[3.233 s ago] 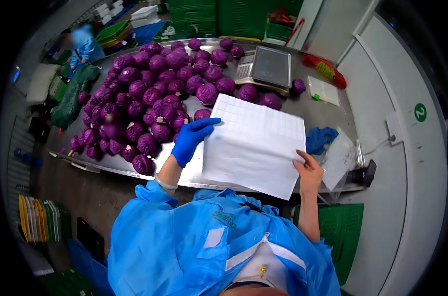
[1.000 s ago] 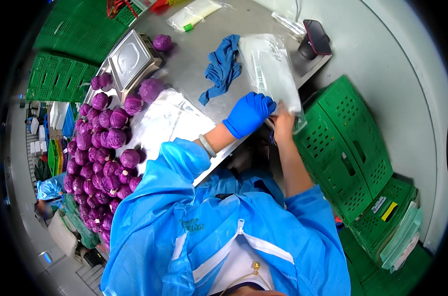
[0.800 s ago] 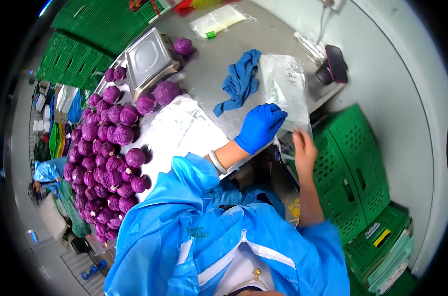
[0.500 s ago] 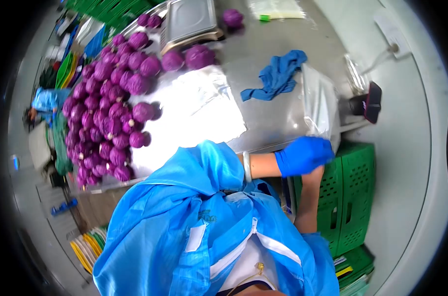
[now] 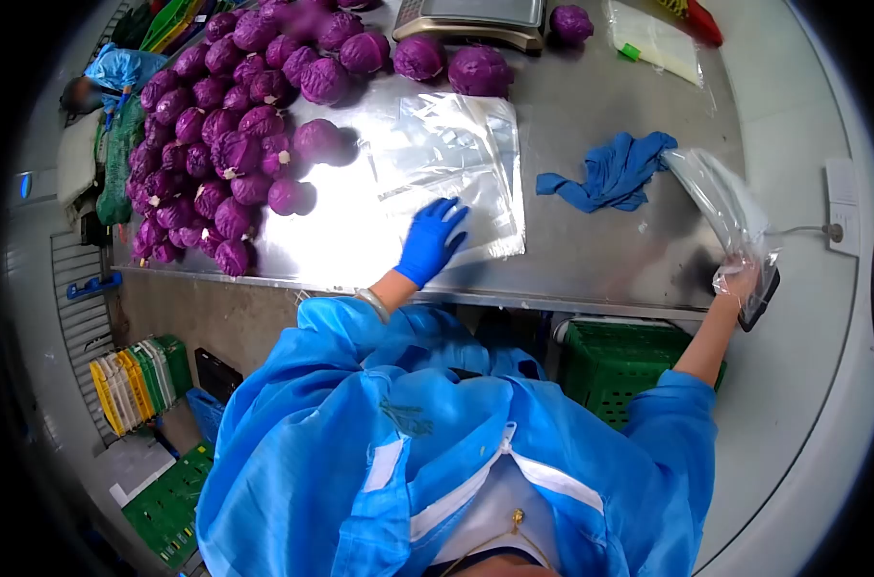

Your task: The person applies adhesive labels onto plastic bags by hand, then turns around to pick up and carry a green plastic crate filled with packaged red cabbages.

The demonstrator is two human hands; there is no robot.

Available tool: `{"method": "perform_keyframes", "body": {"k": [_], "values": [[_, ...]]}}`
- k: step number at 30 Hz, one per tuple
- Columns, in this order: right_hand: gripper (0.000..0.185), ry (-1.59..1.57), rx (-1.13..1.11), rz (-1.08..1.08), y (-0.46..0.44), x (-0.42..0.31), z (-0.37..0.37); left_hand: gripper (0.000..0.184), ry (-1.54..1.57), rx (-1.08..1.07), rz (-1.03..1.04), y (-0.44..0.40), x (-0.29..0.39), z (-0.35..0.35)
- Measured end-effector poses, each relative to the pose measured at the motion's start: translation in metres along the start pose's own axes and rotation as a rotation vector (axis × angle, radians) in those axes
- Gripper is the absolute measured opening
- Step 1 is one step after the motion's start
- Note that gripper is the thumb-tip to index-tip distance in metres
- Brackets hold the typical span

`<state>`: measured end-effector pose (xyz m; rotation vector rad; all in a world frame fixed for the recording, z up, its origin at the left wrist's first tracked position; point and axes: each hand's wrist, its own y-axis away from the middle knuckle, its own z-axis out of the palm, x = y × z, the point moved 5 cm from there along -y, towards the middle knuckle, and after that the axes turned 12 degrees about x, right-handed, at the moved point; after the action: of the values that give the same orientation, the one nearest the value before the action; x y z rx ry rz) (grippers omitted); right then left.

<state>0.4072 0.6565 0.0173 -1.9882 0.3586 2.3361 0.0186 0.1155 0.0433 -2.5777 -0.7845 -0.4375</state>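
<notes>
My left hand (image 5: 432,242), in a blue glove, lies with its fingers spread on flat clear plastic bags (image 5: 470,173) on the metal table. My right hand (image 5: 741,277) is bare and stretched out past the table's right edge. It is closed at the near end of a sheaf of clear plastic bags (image 5: 716,197); crinkled film hides most of its fingers. Just beside that hand is a black flat object (image 5: 761,301), partly covered. A crumpled blue cloth (image 5: 615,173) lies between the two sets of bags.
Many purple cabbages (image 5: 235,154) are heaped on the table's left. A scale (image 5: 470,19) stands at the back, with single cabbages around it. A packet with a green clip (image 5: 656,43) lies at back right. Green crates (image 5: 615,370) stand below the table. Another person (image 5: 119,72) is at far left.
My gloved left hand has moved from beside my right hand, at the right, onto the flat bags. My right hand has reached outward and forward to the sheaf's end. The view has shifted.
</notes>
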Motion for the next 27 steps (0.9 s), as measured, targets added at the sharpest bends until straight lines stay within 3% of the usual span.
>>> {"method": "perform_keyframes", "body": {"k": [5, 12, 13, 15, 17, 19, 20, 22, 24, 27], "values": [[0.032, 0.381, 0.107, -0.116, 0.032, -0.008, -0.020, 0.070, -0.158, -0.102, 0.053, -0.028, -0.066, 0.017], [0.031, 0.602, -0.336, -1.006, 0.052, -0.198, 0.074, 0.073, -0.026, -0.138, 0.300, -0.071, -0.061, 0.054], [0.034, 0.337, -0.189, -0.462, 0.053, -0.206, 0.089, 0.073, -0.023, -0.138, 0.301, -0.068, -0.060, 0.056], [0.037, 0.486, -0.229, -0.694, -0.023, -0.226, 0.063, 0.073, -0.014, -0.141, 0.280, -0.061, -0.062, 0.058], [0.039, 0.408, -0.189, -0.619, -0.055, -0.217, 0.055, 0.073, -0.001, -0.138, 0.247, -0.056, -0.064, 0.056], [0.043, 0.115, -0.070, -0.232, -0.065, -0.188, 0.046, 0.074, -0.007, -0.149, 0.218, -0.049, -0.065, 0.052], [0.051, 0.553, -0.035, -0.249, -0.067, -0.178, 0.043, 0.074, -0.008, -0.154, 0.203, -0.046, -0.067, 0.051], [0.056, 0.623, 0.127, -0.246, 0.021, -0.162, 0.077, 0.074, -0.029, -0.175, 0.163, -0.040, -0.072, 0.044], [0.056, 1.091, 0.273, -1.033, 0.118, -0.166, 0.116, 0.074, -0.031, -0.200, 0.154, -0.042, -0.067, 0.041], [0.050, 1.104, -0.245, -1.140, 0.236, -0.101, 0.180, 0.076, -0.035, -0.215, 0.164, -0.044, -0.062, 0.044]]}}
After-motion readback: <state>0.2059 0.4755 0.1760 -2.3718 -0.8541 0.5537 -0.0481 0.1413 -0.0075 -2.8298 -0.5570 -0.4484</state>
